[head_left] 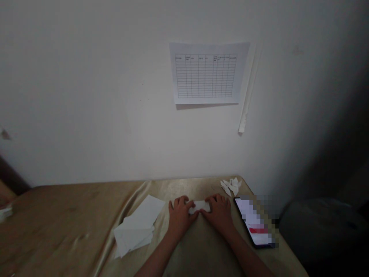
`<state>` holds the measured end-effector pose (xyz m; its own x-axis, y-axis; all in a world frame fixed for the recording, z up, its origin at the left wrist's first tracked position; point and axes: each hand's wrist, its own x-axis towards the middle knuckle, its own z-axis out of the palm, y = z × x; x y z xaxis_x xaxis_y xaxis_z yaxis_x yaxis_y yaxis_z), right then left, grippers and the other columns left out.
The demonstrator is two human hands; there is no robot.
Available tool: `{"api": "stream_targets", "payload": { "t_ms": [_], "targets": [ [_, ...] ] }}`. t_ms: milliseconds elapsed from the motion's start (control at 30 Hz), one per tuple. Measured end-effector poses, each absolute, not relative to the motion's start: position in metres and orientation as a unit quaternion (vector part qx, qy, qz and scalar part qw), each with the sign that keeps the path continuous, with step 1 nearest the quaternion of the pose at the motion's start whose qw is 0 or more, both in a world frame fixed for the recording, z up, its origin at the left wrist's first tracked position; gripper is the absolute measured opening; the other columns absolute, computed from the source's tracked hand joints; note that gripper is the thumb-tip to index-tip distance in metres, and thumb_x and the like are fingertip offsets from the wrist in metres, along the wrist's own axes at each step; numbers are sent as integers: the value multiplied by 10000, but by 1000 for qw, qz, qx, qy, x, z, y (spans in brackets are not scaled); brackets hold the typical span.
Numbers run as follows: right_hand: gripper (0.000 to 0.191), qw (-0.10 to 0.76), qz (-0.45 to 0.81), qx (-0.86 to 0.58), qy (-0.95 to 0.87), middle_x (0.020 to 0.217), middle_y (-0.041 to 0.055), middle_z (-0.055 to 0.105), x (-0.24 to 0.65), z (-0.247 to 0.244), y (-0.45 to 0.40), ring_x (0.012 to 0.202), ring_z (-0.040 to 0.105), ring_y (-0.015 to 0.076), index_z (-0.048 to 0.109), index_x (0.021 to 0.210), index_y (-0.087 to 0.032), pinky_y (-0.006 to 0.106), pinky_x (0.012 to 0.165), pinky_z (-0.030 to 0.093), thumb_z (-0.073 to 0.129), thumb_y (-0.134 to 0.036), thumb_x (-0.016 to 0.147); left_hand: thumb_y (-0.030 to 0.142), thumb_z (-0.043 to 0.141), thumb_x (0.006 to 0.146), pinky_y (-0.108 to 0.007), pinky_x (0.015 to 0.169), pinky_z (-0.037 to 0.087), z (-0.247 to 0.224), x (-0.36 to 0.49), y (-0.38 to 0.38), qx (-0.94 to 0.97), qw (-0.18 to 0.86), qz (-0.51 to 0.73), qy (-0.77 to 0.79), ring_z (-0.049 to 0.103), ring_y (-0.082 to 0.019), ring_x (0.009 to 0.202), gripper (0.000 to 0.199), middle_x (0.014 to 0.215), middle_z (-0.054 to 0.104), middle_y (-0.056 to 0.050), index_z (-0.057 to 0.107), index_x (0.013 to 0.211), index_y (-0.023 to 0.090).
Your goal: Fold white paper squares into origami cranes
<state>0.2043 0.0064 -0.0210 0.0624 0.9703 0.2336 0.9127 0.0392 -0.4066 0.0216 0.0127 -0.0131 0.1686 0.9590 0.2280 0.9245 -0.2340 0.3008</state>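
Between my two hands is a small strip of white paper (201, 206), low over the cloth-covered table. My left hand (181, 213) grips its left end, thumb below and fingers curled above. At the right end, my right hand (219, 211) pinches it in the same way. Whether the strip is folded in layers I cannot tell. A loose stack of white paper sheets (138, 227) lies just left of my left hand. Several folded or torn white paper pieces (232, 186) sit beyond my right hand.
A phone (250, 221) with a lit, partly blurred screen lies along the right edge of the table (72, 219). Behind the table rises a pale wall (86, 96) with a printed chart (207, 77) on it. A dark rounded shape (323, 231) stands right of the table.
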Motion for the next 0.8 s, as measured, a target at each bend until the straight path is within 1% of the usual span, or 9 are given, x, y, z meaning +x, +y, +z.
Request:
{"api": "stream_targets", "payload": {
  "t_ms": [100,233,367,467,600,700,800],
  "targets": [
    [432,234,62,-690,-682,1188,88,607,204,-21,7,1172,504,312,670,1099,-291,485,1101,215,699,-560,762,487,701,797,-582,1149,189,-14,21,14,758,59,188,622,494,-292,1234,287,1293,597,-23,723,1053,358],
    [431,234,70,-690,-681,1181,88,609,205,-21,9,1167,506,314,678,1088,-290,478,1088,226,719,-547,745,438,707,786,-562,1157,190,-12,18,16,756,84,180,624,487,-288,1254,288,1313,587,-16,722,1063,362],
    [419,237,82,-688,-681,1180,77,609,208,-19,9,1165,509,309,689,1092,-303,451,1080,245,733,-523,739,379,699,791,-529,1148,228,-10,11,20,762,114,173,613,484,-275,1272,285,1326,595,8,723,1075,393],
    [379,236,102,-683,-684,1174,66,612,211,-17,9,1154,519,297,701,1089,-322,430,1067,263,731,-486,749,319,696,789,-482,1137,272,-12,2,26,770,129,175,600,491,-257,1278,322,1332,604,24,722,1095,418],
    [365,237,125,-673,-690,1172,53,610,217,-16,11,1159,520,278,709,1102,-340,413,1066,270,736,-440,752,266,710,777,-428,1117,326,-16,-11,34,792,143,171,569,495,-245,1291,365,1348,614,30,729,1108,417],
    [354,234,144,-665,-695,1168,43,607,221,-18,14,1170,514,269,721,1098,-360,410,1078,267,740,-407,748,265,724,772,-416,1125,336,-21,-18,39,802,145,175,553,493,-240,1305,380,1376,607,28,727,1124,410],
    [350,231,169,-655,-699,1171,29,602,226,-20,17,1184,510,257,735,1084,-388,404,1091,265,750,-363,736,284,740,767,-430,1131,341,-25,-21,41,804,144,179,548,492,-247,1313,394,1391,602,30,721,1136,419]
  ]
}}
